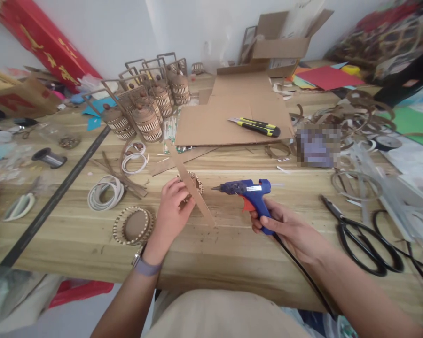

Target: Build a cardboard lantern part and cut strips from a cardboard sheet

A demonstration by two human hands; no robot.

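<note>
Wooden desk (232, 263) under a white wall, heavily cluttered with craft material. The left hand (172, 209) is closed around a cardboard strip (201, 203), which stands on edge and runs diagonally away from the person. A small woven ring (196, 180) lies against the strip at the fingertips; whether the hand also holds it cannot be told. The right hand (285, 230) grips the handle of a blue glue gun (248, 190), raised over the desk near the front centre, with its nozzle pointing left, close to the strip but apart from it. Its black cord trails back along the right forearm.

Also noted:
- A round woven lid (134, 226) just left of the left hand
- White rings (105, 193) beyond the lid
- Scissors (363, 239) to the right
- A utility knife (255, 126) on a cardboard sheet (215, 122)
</note>
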